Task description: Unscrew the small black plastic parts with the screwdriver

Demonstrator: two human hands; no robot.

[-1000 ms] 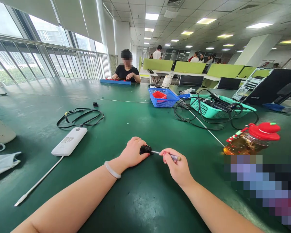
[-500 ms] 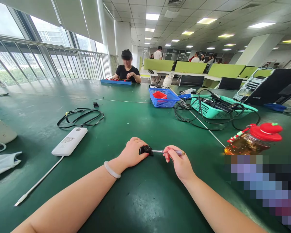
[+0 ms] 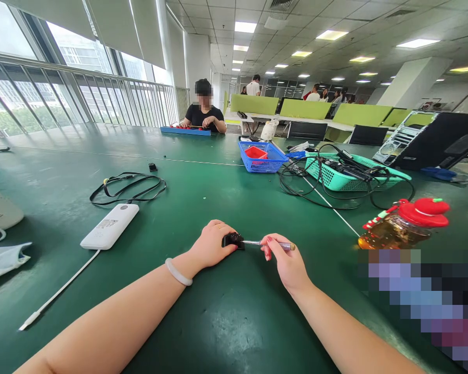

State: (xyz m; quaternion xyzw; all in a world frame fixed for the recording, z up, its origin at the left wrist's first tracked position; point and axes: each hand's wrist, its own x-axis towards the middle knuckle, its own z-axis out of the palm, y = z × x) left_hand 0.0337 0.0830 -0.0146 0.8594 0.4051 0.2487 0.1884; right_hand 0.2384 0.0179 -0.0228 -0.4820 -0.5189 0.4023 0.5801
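My left hand point(image 3: 212, 244) is closed around a small black part point(image 3: 234, 239) and steadies it on the green tabletop point(image 3: 226, 317); its exact kind is too small to make out, and my fingers hide much of it. In my right hand point(image 3: 284, 259) a slim screwdriver point(image 3: 284, 246) with a pale shaft and clear handle is pinched between thumb and fingers. It lies nearly level, its tip touching the right side of the black part. A pale bracelet point(image 3: 178, 272) circles my left wrist.
Left of my arms lie a white power bank point(image 3: 109, 227) with its cable and a black coiled cord point(image 3: 130, 197). Farther off stand a blue basket point(image 3: 263, 165) and a teal basket point(image 3: 327, 179) with cables. A red-lidded bottle point(image 3: 405, 223) is at right. Another person point(image 3: 205, 111) sits opposite.
The whole view has shifted very slightly. Both hands keep the same hold, with the screwdriver tip still against the black part.
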